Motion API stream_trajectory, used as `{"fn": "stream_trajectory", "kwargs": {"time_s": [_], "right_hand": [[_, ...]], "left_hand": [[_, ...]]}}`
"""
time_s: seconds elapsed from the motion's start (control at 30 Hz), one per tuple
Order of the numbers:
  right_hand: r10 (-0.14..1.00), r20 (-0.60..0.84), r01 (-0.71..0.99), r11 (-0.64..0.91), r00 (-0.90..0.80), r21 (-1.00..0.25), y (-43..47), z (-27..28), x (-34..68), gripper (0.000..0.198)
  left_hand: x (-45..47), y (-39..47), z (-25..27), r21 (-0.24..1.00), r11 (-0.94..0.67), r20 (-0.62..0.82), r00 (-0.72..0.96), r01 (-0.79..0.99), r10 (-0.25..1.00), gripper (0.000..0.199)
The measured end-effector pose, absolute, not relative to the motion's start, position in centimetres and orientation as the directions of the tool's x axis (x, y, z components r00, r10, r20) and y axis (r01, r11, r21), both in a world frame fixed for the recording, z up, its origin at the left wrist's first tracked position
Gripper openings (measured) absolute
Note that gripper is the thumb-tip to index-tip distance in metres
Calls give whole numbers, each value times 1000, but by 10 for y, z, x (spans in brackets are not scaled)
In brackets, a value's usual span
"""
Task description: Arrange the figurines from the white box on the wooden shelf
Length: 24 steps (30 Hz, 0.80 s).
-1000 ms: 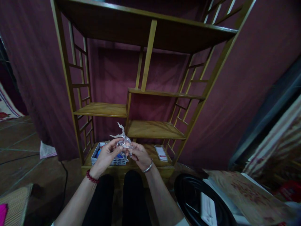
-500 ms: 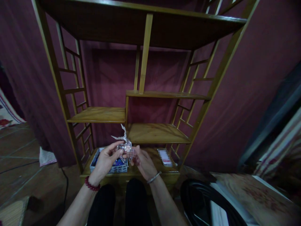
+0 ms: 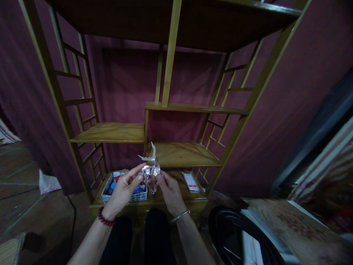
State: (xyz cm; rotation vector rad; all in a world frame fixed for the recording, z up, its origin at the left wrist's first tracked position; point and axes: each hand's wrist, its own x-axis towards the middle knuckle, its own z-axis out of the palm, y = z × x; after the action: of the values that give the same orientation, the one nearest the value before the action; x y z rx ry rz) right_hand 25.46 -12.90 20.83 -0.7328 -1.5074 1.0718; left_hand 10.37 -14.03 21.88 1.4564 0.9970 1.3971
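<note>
Clear antlered figurine point(image 3: 151, 170) has shifted rightward relative to the box point(image 3: 139, 197).
Left hand's point(image 3: 124, 188) grip pinches its body; right hand's point(image 3: 171, 191), nearly closed, pinches its front, near the bottom shelf's point(image 3: 193, 196) front edge.

The clear antlered deer figurine point(image 3: 151, 170) is shifting rightward against the background, its legs coming past the right end of the patterned open box point(image 3: 138, 197), and one of its antlers point(image 3: 153, 149) is crossing in front of the lower right shelf point(image 3: 184, 154). The right hand point(image 3: 171, 193) is pointing more upward, its silver bracelet point(image 3: 180, 216) sitting lower. More red and blue contents point(image 3: 111, 188) are showing. The shelving unit point(image 3: 51, 73) is filling more of the view, its top board slipping partly out.
</note>
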Motion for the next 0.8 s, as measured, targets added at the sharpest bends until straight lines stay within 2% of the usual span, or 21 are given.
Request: {"fn": "stream_trajectory", "kwargs": {"time_s": [0.17,0.37,0.5,0.7,0.8], "right_hand": [[888,430,-100,418,-163,-903,-127,208,256,32],[889,438,-50,435,-137,-899,-122,207,255,30],[898,432,-7,433,-82,-901,-119,204,254,30],[901,434,20,433,23,-901,-114,201,253,31],[899,433,22,432,68,-902,-114,201,254,31]], "left_hand": [[108,-133,213,963,-267,264,-98,-21,959,38],[110,-122,205,956,-293,289,-138,-3,947,29],[112,-118,201,930,-354,366,-153,99,918,25],[119,-118,196,811,-466,558,-228,354,798,21],[129,-118,195,800,-480,563,-176,358,807,21]]}}
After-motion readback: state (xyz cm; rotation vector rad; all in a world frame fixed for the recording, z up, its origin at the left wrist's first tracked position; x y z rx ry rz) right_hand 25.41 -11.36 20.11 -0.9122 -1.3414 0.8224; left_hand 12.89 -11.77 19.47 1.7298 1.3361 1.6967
